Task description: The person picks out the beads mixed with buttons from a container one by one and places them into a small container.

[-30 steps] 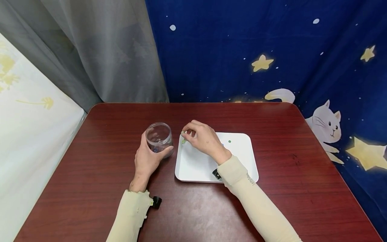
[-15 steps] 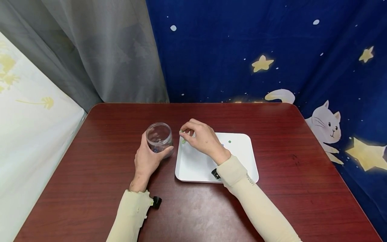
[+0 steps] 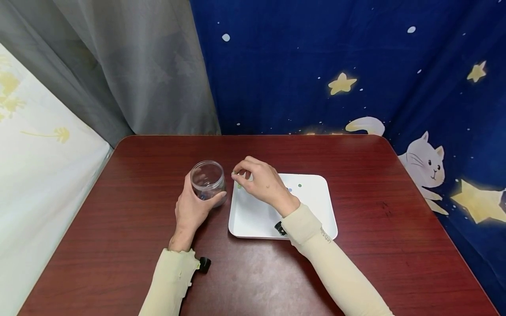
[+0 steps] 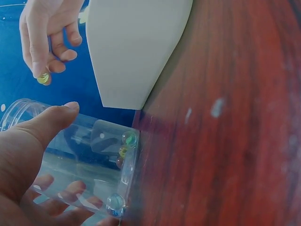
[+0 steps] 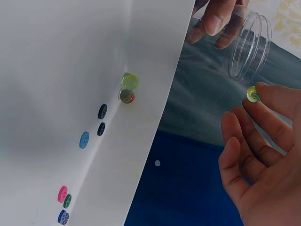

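My left hand [image 3: 193, 210] grips a clear, lidless plastic jar [image 3: 207, 181] standing upright on the table, thumb on the near side. Several glass marbles [image 4: 129, 138] lie on the jar's bottom in the left wrist view. Between thumb and forefinger, my right hand [image 3: 265, 183] pinches a yellow-green glass marble [image 5: 252, 94]. That hand is above the white tray's far left corner, a short way right of the jar's mouth. In the white tray [image 3: 253, 221], a yellow-green marble [image 5: 129, 82] touches a reddish one [image 5: 127, 96].
Several buttons lie along the tray's far side: black [image 5: 102, 111], light blue [image 5: 84, 140], pink [image 5: 62, 194], green [image 5: 67, 201] and dark blue [image 5: 63, 217]. The tray's raised rim stands close to the jar. Curtains [image 3: 300, 79] hang behind the brown table [image 3: 379, 188].
My right hand has moved a little left toward the jar, carrying the marble past the tray's corner. The left hand and jar have stayed put.
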Tool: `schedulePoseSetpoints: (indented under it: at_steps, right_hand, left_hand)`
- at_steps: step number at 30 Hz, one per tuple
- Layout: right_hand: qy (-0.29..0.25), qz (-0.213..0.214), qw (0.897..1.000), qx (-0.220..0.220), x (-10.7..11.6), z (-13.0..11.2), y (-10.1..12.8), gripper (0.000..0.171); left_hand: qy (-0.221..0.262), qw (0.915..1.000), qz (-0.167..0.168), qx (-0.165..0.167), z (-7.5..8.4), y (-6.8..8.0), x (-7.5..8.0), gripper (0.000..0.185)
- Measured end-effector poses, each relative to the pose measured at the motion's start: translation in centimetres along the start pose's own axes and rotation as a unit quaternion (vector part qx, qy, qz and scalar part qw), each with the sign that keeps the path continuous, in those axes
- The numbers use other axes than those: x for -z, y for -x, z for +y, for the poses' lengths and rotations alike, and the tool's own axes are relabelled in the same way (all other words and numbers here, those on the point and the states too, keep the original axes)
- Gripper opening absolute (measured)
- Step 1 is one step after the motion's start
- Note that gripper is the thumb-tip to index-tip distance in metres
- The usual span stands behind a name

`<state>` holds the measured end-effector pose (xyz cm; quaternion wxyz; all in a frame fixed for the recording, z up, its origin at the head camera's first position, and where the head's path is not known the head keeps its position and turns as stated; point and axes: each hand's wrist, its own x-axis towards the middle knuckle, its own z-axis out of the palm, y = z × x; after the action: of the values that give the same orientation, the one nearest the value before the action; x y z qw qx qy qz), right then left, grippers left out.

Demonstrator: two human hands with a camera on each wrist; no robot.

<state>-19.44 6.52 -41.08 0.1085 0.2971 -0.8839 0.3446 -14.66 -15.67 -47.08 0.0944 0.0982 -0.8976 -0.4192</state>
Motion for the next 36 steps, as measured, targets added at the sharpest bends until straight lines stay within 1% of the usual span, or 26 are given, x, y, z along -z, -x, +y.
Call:
schedulePoseSetpoints:
  at_steps: [12, 22, 36]
  right_hand:
    - [-0.018, 0.017, 0.999, 0.024, 0.0, -0.4, -0.2, 0.009]
    - [-0.017, 0.015, 0.999, 0.032, -0.1, -0.7, -0.3, 0.01]
    - [-0.035, 0.024, 0.998, 0.05, -0.4, -1.1, -0.6, 0.01]
  left_hand:
    - [-0.004, 1.0, 0.002, -0.002, 0.1, 0.0, 0.1, 0.11]
    - [-0.003, 1.0, -0.004, 0.001, 0.0, 0.1, 0.1, 0.111]
    - [-0.003, 1.0, -0.004, 0.001, 0.2, 0.0, 0.1, 0.111]
